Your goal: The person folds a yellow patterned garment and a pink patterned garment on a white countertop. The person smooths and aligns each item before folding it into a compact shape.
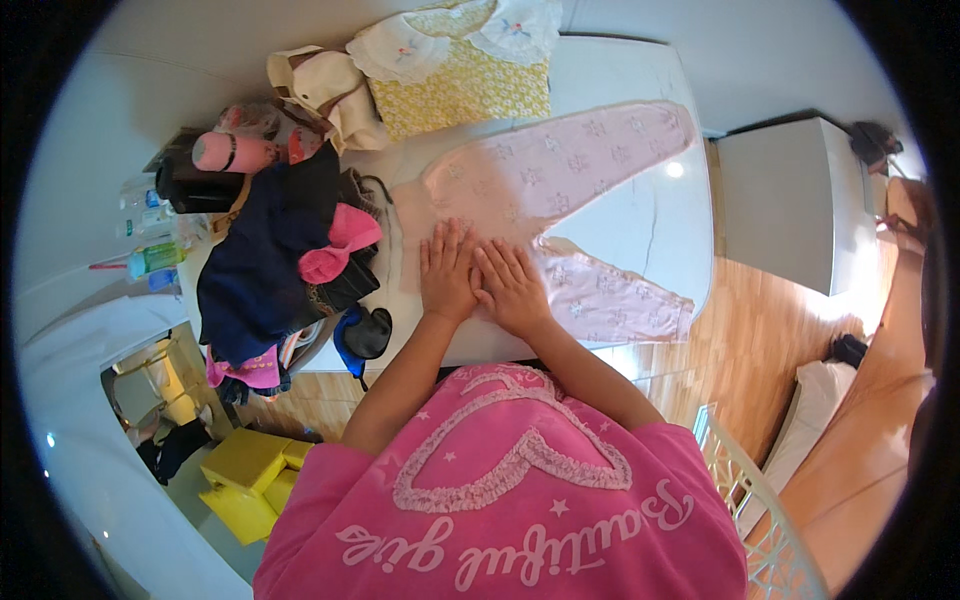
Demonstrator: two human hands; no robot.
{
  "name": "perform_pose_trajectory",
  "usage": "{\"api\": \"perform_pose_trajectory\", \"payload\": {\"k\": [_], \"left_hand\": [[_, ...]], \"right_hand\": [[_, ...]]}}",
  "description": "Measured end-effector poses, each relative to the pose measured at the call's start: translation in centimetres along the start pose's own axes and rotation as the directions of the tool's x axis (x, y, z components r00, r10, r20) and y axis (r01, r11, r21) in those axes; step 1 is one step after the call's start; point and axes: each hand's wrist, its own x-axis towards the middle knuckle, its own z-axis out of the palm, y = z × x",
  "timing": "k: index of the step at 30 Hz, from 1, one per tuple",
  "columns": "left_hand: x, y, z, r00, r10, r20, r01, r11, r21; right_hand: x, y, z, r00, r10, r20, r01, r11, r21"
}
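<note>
A pair of pale pink printed trousers [577,161] lies spread out on a white marble-patterned table [637,217]. Their waist is toward the left, and the two legs fan out to the right. My left hand [448,277] rests flat on the cloth near the waist, palm down. Beside it my right hand [514,289] also lies flat, close to where the legs part; the thumbs meet or nearly meet. Neither hand grips anything. The fabric under both palms is hidden.
Left of the trousers is a heap of dark clothes [255,247] with a pink cloth [341,244] on it. A pink bottle [232,152], a cream bag [330,94] and a yellow floral garment [465,90] sit farther back. A white cabinet [780,202] stands right.
</note>
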Motion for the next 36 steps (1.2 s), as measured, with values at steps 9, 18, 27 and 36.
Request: {"api": "perform_pose_trajectory", "payload": {"k": [9,18,27,36], "left_hand": [[0.1,0.1,-0.7,0.997,0.062,-0.054,-0.062,0.998,-0.001],[0.0,-0.1,-0.2,0.998,0.057,-0.035,-0.057,0.998,-0.001],[-0.2,5.3,0.9,0.947,0.318,0.050,-0.316,0.947,-0.052],[-0.2,8.3,2.4,0.885,0.460,0.076,-0.453,0.887,-0.088]], "right_hand": [[-5.1,3.8,-2.7,0.959,0.281,0.045,-0.266,0.941,-0.210],[-10.2,7.4,-4.5,0.890,0.430,-0.151,-0.455,0.855,-0.249],[-9.0,3.3,-1.5,0.836,0.470,-0.283,-0.532,0.821,-0.206],[-11.5,5.3,-2.7,0.803,0.515,-0.299,-0.579,0.792,-0.192]]}}
